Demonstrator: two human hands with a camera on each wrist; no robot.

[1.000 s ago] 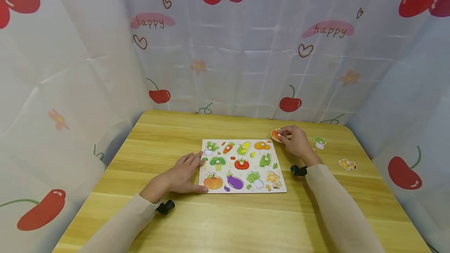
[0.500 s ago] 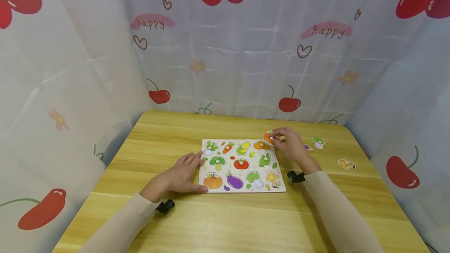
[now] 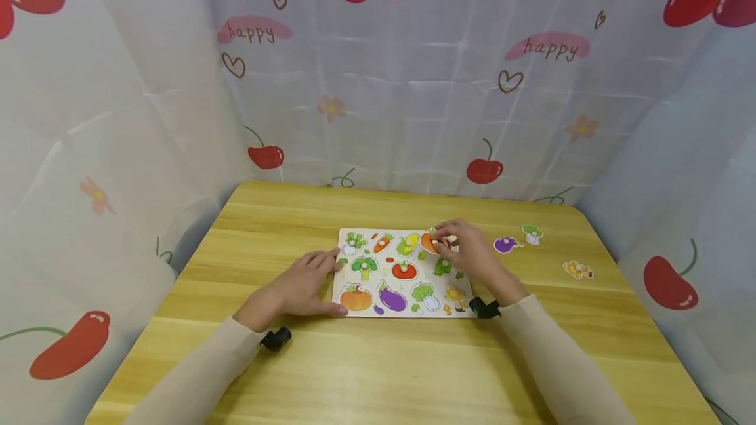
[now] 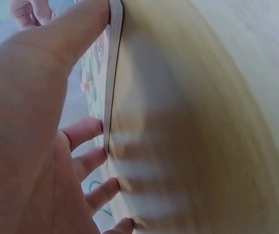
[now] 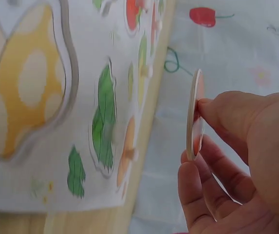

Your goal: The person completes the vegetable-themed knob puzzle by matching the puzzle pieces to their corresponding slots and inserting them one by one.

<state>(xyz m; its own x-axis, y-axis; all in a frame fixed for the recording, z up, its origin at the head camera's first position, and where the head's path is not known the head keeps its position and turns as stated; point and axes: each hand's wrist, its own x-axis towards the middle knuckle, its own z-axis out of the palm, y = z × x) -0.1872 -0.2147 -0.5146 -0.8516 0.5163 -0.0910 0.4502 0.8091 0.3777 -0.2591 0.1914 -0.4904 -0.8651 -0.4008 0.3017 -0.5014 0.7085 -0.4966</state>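
A white vegetable puzzle board lies flat on the table. My left hand rests at its left edge, thumb at the near corner and fingers spread; in the left wrist view the thumb lies on the board's edge. My right hand pinches an orange pumpkin puzzle piece with thumb and fingers, over the board's far right part. The right wrist view shows that piece edge-on, tilted up and clear of the board. Behind the hand, the orange-yellow piece at the board's far right corner is mostly hidden.
On the table to the right lie an eggplant piece, a leafy cabbage piece and a mushroom piece. Knobbed pieces such as the tomato and broccoli sit in the board. Printed curtains surround the wooden table.
My right hand has carried the pumpkin piece leftward from beyond the board's far right corner to above the board. The eggplant piece has come into view. My left hand stays in place.
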